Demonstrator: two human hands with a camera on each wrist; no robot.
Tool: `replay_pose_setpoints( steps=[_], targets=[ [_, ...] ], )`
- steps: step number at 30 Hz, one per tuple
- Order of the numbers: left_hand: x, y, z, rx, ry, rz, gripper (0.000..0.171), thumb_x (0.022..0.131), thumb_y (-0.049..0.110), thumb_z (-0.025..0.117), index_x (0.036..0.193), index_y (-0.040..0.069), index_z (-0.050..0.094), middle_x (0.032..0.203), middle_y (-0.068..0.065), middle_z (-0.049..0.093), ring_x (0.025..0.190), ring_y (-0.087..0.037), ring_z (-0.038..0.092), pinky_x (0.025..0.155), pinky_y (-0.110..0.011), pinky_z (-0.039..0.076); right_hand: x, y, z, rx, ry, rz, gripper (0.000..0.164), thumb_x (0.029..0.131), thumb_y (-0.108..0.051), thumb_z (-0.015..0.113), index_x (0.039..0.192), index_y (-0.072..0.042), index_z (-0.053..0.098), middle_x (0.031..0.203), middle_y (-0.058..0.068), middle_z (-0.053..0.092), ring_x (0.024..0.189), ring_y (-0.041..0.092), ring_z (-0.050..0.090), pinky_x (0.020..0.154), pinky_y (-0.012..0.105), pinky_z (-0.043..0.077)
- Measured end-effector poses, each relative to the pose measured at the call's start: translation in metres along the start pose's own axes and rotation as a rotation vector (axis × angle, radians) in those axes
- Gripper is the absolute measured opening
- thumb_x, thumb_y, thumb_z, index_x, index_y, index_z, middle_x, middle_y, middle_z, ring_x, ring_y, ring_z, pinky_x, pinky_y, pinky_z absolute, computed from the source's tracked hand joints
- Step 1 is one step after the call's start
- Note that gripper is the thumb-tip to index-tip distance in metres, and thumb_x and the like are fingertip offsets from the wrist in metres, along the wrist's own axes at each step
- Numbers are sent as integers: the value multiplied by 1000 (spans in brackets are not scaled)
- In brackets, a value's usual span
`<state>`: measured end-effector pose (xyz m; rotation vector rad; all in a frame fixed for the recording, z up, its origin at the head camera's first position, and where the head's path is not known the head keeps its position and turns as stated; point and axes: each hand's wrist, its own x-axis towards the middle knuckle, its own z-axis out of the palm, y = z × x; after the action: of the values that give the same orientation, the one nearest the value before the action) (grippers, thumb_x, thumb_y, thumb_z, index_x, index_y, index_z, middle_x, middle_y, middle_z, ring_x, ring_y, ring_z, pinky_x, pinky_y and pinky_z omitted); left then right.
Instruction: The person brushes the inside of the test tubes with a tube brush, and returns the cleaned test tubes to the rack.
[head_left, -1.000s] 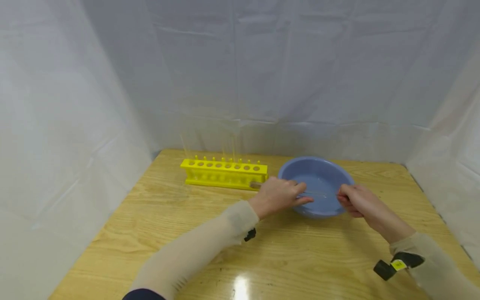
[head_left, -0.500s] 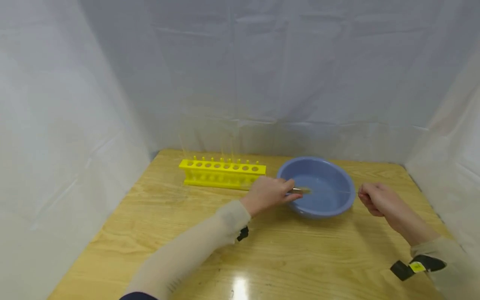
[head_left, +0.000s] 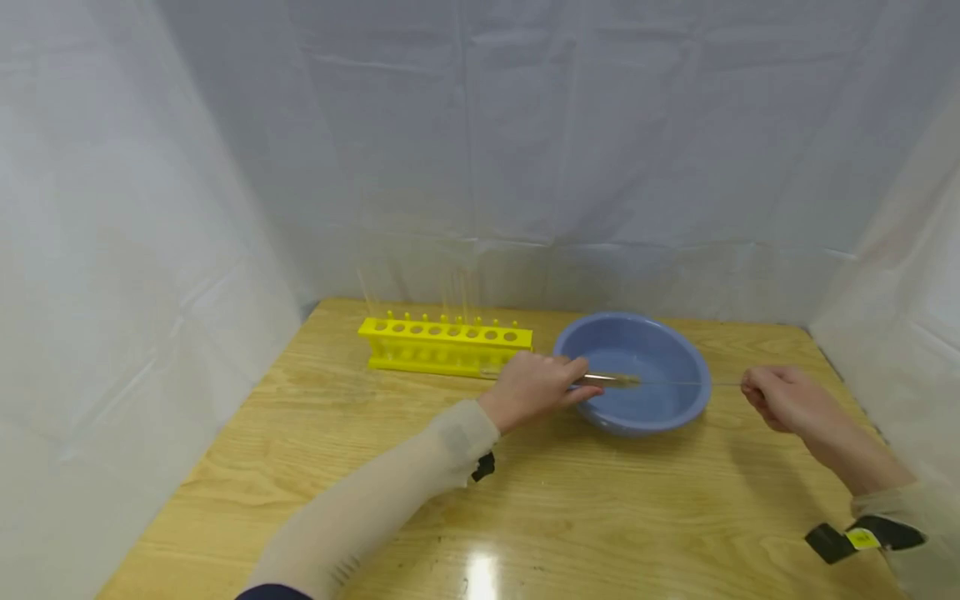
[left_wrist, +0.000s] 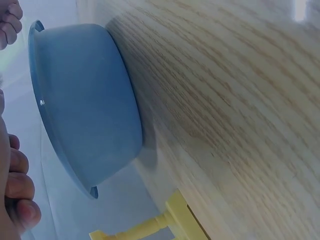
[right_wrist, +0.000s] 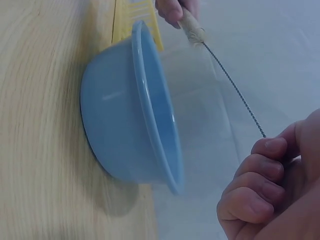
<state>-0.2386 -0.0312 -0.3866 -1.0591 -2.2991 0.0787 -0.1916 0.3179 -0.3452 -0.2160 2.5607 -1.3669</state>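
"Glass, probably. Where does the head view put that test tube?"

"Roughly level above the blue basin, the left hand wrapped round its body, a brush at its mouth. Likely light, brittle, slippery if wet; mid-body is a sound hold, without squeezing."

"Left wrist view?"

"Curled fingers; I can't make out the tube there."

"Right wrist view?"

"The right hand pinches the end of the brush's twisted wire: thin, springy I'd guess, best held there. Its pale bristles should give."
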Motion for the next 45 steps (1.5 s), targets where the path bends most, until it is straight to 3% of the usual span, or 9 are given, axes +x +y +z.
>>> replay_pose_setpoints(
  steps=[7,16,21,28,34,42,45],
  targets=[
    [1,-2,-6,-36,-65,-43,40,94,60,60,86,21,54,58,9,48,43,-5,42,38,-23,25,-2,6,-15,19,20,-38,43,108,-24,25,68,-10,35,58,-6,29,49,19,16,45,33,31],
    [-4,-10,-6,-23,-102,-69,41,97,60,54,88,20,54,57,8,48,45,-6,47,39,-25,27,-11,19,-32,-53,57,-52,51,110,-33,23,69,-5,32,57,-2,26,47,23,19,47,37,30],
    [-5,-15,-7,-60,-123,-57,40,98,59,52,92,19,56,59,8,50,46,-6,47,39,-24,27,-16,28,-42,-80,92,-63,54,111,-35,24,70,-1,31,57,2,24,46,25,20,49,37,29],
    [-15,-30,2,34,-133,-81,42,94,61,58,110,22,66,58,7,53,42,-6,43,39,-22,22,-26,49,-61,-98,193,-31,50,110,-33,18,72,-4,33,60,3,27,46,25,24,51,37,26],
    [-12,-32,4,115,-97,-33,39,95,58,57,105,22,66,69,7,64,46,-7,49,39,-23,33,-26,59,-59,-57,211,9,51,109,-33,21,69,-6,36,56,2,28,45,25,27,52,37,27],
    [-3,-29,2,151,-210,-59,22,95,39,60,102,20,67,83,3,68,64,-13,61,51,-28,47,-21,61,-51,-78,203,29,52,109,-35,22,70,-6,38,57,-1,29,46,23,30,53,36,29],
    [-2,-30,0,175,-227,-48,22,94,36,59,108,21,67,91,1,70,79,-15,67,64,-31,54,-20,60,-49,-67,204,24,51,109,-34,23,69,-6,38,56,-1,28,45,23,29,52,36,29]
  ],
)
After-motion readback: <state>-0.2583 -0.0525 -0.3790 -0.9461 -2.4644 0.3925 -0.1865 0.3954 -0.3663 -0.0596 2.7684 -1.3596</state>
